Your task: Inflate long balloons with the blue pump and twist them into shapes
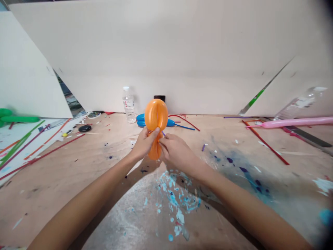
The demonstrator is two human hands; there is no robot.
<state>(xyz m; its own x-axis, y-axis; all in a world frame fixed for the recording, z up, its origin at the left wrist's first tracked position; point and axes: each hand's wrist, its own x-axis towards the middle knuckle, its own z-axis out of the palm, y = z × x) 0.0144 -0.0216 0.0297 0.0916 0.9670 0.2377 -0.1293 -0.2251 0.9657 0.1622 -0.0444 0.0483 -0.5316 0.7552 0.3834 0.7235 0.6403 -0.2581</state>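
Observation:
An orange balloon (156, 113), twisted into rounded loops, is held upright above the middle of the table. My left hand (144, 141) is closed round its narrow waist from the left, thumb pressed on the front. From the right, my right hand (174, 147) pinches at the same waist, its fingertips partly hidden. One loop bulges above the hands and a smaller part hangs below them. A bit of purple shows beside the right fingers; what it belongs to is unclear. Behind the hands lies a twisted blue balloon (170, 123), partly covered by the orange one.
Against the white panel (197, 69) stand a water bottle (128, 106) and a dark phone-like object (159, 98). Uninflated balloons and a black oval object (84, 128) lie left. At right are a pink balloon (299, 122), another bottle (298, 104) and a red uninflated balloon (267, 144).

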